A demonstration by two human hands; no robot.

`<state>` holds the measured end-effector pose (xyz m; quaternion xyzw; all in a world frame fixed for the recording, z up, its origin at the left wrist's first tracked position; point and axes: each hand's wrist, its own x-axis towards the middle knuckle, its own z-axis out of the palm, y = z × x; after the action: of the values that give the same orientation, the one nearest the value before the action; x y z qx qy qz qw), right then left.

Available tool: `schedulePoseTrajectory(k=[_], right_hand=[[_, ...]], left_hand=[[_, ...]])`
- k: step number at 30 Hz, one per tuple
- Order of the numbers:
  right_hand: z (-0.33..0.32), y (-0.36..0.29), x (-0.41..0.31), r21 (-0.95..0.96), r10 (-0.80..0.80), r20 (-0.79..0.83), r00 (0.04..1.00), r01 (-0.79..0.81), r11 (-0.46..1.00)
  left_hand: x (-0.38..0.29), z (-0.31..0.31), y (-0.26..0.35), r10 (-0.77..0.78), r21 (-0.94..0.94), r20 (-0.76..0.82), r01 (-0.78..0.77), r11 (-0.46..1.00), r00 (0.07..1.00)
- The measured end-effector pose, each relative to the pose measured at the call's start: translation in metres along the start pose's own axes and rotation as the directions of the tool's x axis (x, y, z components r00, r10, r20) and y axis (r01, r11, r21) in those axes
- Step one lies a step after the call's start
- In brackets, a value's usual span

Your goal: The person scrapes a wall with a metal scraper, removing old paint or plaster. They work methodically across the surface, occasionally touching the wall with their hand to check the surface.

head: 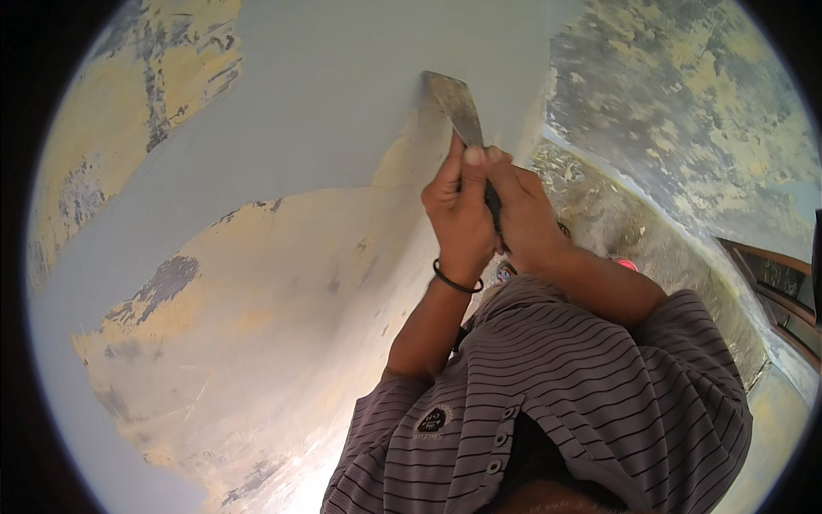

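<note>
Both my hands are closed together round the dark handle of a metal scraper (457, 103). My left hand (461, 205), with a black band at its wrist, has its thumb at the base of the blade. Right beside it, my right hand (523, 205) wraps the handle from the other side. The wide end of the blade lies at a wall (308, 96) with smooth grey coating. Below the blade, a patch of yellowish, worn wall surface (289, 257) shows. My fingers hide most of the handle.
At the right stands another wall (648, 96) with patchy grey and yellow paint. Rough ground (603, 212) with scattered debris lies below, with a small red object (627, 264) partly behind my right forearm. A brown wooden frame (770, 283) is at the far right.
</note>
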<state>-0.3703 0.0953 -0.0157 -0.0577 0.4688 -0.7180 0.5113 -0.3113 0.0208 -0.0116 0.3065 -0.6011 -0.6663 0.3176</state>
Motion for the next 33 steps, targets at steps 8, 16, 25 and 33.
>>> schedulePoseTrajectory(k=[8,16,25,33], right_hand=[[-0.006,0.014,-0.011,-0.111,-0.026,0.102,0.994,0.037,0.993],[0.003,-0.007,-0.023,-0.118,0.062,0.046,0.997,-0.057,0.991],[-0.004,-0.004,-0.017,-0.018,0.042,0.022,0.999,-0.041,0.999],[0.005,-0.006,0.018,-0.105,-0.131,-0.028,0.991,0.127,0.986]], left_hand=[[-0.024,-0.008,-0.016,0.106,0.013,-0.053,-0.106,0.994,0.993],[-0.026,-0.005,-0.011,0.114,0.179,-0.134,-0.089,0.98,0.984],[-0.019,0.002,-0.007,0.121,0.231,-0.089,-0.098,0.968,0.989],[0.017,-0.002,0.008,-0.052,0.116,-0.039,0.056,0.992,0.998]])
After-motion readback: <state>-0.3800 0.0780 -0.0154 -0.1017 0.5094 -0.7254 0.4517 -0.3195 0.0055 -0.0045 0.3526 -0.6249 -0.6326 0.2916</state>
